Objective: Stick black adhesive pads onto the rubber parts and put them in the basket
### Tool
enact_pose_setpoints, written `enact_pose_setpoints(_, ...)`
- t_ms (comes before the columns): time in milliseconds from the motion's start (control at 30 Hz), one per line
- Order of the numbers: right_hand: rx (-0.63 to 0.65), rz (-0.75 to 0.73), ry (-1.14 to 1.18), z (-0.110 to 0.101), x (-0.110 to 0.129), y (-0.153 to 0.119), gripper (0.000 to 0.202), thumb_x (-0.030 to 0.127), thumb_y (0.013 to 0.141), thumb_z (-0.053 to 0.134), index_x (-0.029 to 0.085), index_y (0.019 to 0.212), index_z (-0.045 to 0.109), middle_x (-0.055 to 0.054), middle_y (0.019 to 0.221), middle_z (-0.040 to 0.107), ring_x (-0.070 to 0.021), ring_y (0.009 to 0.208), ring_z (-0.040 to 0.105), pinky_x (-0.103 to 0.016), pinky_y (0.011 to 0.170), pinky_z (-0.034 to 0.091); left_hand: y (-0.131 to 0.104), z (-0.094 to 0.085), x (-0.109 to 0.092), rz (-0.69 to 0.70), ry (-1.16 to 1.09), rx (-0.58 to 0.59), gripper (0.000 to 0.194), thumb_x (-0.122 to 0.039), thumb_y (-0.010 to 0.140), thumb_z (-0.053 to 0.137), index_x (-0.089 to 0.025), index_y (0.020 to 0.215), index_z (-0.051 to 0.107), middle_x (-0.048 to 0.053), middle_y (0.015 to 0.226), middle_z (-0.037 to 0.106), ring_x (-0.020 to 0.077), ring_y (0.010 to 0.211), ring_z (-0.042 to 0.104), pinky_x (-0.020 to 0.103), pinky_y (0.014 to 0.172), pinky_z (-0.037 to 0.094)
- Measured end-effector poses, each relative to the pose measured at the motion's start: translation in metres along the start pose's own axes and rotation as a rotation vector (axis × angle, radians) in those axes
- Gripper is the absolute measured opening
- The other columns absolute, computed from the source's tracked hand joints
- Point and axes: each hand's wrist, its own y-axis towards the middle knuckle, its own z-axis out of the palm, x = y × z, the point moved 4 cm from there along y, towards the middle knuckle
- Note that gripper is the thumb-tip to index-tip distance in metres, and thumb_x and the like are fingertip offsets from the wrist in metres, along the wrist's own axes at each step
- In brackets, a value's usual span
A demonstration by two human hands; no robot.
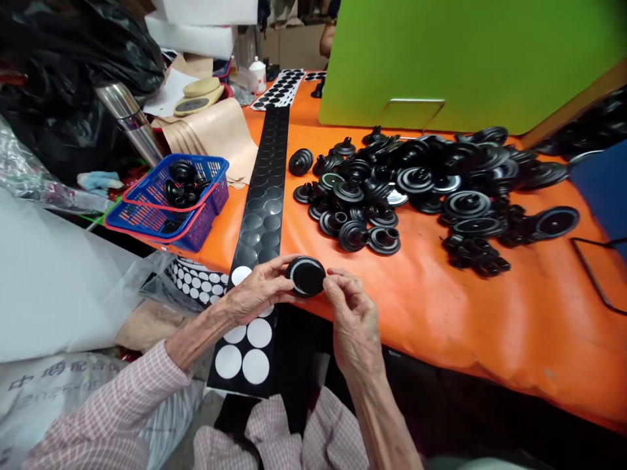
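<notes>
Because the left hand [257,290] grips the ringed black disc [309,277] edgewise, its face lies clear; whether the right hand [356,316] also grips, I cannot tell.

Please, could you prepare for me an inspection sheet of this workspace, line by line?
Surface: orange table cover, glossy, slightly wrinkled.
Job's things: black disc held near the table edge; black round parts piled beyond; black strip of circles, near end hanging past the edge.
Clutter: blue basket holding black parts; steel flask; brown paper.
Hands: left hand grips the disc; right hand at its rim, contact unclear.
Cables: nothing seen.
Surroundings: green board behind the pile.
</notes>
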Motion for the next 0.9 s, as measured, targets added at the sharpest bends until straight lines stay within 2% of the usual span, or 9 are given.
enact_pose_setpoints(367, -0.040, -0.037, -0.034, 0.0046, -0.0042, -0.0013, 0.025, 0.043, 0.074, 0.065, 0.019, 0.073, 0.063, -0.005, 0.097, 0.055, -0.0188, 0.091, 0.056, -0.034, 0.079, 0.047, -0.0018, 0.0034, -0.0011, -0.005, -0.030, -0.032, 0.041, -0.008, 0.066, 0.069, -0.018, 0.106, 0.067, 0.006, 0.100, 0.065, 0.0189, 0.091, 0.063, 0.035, 0.078, 0.056)
enact_pose_setpoints(567, -0.043, -0.041, -0.084, 0.0068, -0.0039, -0.0018, 0.024, 0.042, 0.076, 0.062, 0.018, 0.073, 0.061, -0.005, 0.096, 0.055, -0.0175, 0.089, 0.056, -0.033, 0.079, 0.047, -0.0012, 0.0005, 0.0023, 0.003, -0.044, -0.028, 0.041, -0.008, 0.066, 0.069, -0.019, 0.105, 0.069, 0.006, 0.110, 0.065, 0.0178, 0.092, 0.063, 0.030, 0.076, 0.056)
enact_pose_setpoints(900, -0.109, -0.180, -0.267, 0.0101, -0.0031, -0.0029, 0.021, 0.038, 0.082, 0.055, 0.019, 0.074, 0.060, -0.005, 0.093, 0.057, -0.0183, 0.088, 0.059, -0.035, 0.079, 0.049, -0.0008, -0.0019, 0.0043, 0.018, -0.035, -0.006, 0.037, -0.009, 0.071, 0.065, -0.019, 0.106, 0.071, 0.007, 0.110, 0.068, 0.0209, 0.099, 0.063, 0.036, 0.083, 0.055)
